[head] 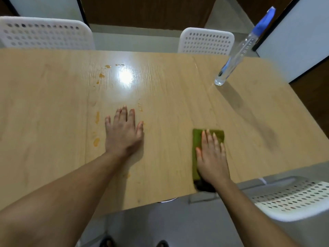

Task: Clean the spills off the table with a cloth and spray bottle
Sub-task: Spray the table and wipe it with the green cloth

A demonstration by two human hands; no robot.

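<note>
One light wooden table (178,97), three white perforated plastic chairs (206,42), one clear spray bottle with blue nozzle (236,54), one folded green cloth (196,139), two bare hands (122,132), several orange spill spots (97,117).

Much of the green cloth (208,139) was covered by the right hand (212,161), and its near end was lost in a dark blur at the edge of the table (53,104). The table itself was cut off on the left side. The spray bottle (236,52) was smeared by motion, so no label could be read. Only parts of the three white chairs (206,41) were seen. Both forearms were cut by the bottom edge.
</note>
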